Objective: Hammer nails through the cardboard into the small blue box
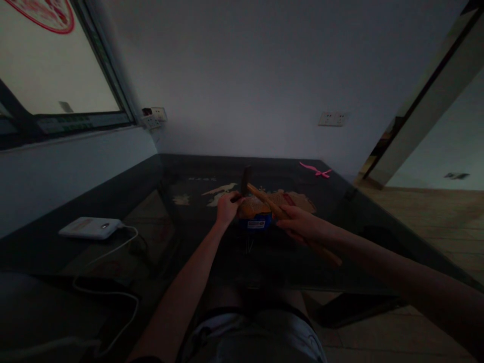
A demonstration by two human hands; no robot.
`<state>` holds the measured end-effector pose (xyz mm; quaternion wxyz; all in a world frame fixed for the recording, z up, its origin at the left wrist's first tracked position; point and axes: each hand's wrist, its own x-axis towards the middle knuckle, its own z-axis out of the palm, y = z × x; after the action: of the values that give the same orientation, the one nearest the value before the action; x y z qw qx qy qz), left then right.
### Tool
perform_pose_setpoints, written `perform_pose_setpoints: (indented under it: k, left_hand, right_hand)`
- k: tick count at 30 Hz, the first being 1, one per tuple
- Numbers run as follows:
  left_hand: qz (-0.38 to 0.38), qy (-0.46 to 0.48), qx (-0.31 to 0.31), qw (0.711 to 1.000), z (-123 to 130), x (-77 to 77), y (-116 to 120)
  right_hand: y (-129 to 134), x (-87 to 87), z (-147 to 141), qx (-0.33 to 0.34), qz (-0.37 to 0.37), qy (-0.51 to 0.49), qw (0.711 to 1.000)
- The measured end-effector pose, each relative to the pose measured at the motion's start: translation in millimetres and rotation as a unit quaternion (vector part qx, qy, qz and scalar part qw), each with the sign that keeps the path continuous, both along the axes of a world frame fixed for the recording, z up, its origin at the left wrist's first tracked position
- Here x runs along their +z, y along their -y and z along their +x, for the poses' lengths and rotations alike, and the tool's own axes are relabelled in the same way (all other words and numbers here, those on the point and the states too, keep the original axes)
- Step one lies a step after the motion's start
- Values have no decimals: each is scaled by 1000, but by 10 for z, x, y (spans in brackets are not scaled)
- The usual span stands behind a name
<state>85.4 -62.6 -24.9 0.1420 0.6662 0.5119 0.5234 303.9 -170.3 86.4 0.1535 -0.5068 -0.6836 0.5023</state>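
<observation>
At a dark table (212, 167), a person's right hand (300, 223) grasps a hammer (269, 202) by its wooden handle above a blue-and-brown package (255, 222) on the tabletop; the left hand (228, 207) curls its fingers beside it, their hold too dim to tell.

The right hand (300, 222) gripped a hammer (267, 198), left hand (227, 207) near its head (245, 180); a pink strip (322, 174) lay by the worktop's (212, 166) far-right corner

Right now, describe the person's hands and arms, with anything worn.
The left hand and right hand wear no gloves, and no watch or bracelet shows. The left forearm and right forearm are bare; a dark edge, possibly a sleeve, shows below the left one. Dim light hides finer markings.
</observation>
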Motion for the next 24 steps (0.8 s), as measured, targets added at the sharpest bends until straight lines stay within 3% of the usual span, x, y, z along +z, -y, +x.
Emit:
perform_pose_setpoints:
  k: [7,13,19,24]
  left_hand:
    - [19,28,-26,999,-2,-38,-27]
    - [3,-20,11,1000,-7,-9,-12]
    - [8,14,-13,1000,1,-38,-32]
    - [-7,-7,6,1000,10,17,11]
  right_hand:
    - [-7,26,0,-12,31,-22,999]
    - [0,-20,-6,4,9,0,1000]
    - [31,70,-11,-2,33,4,999]
    - [0,-8,-13,1,16,14,1000]
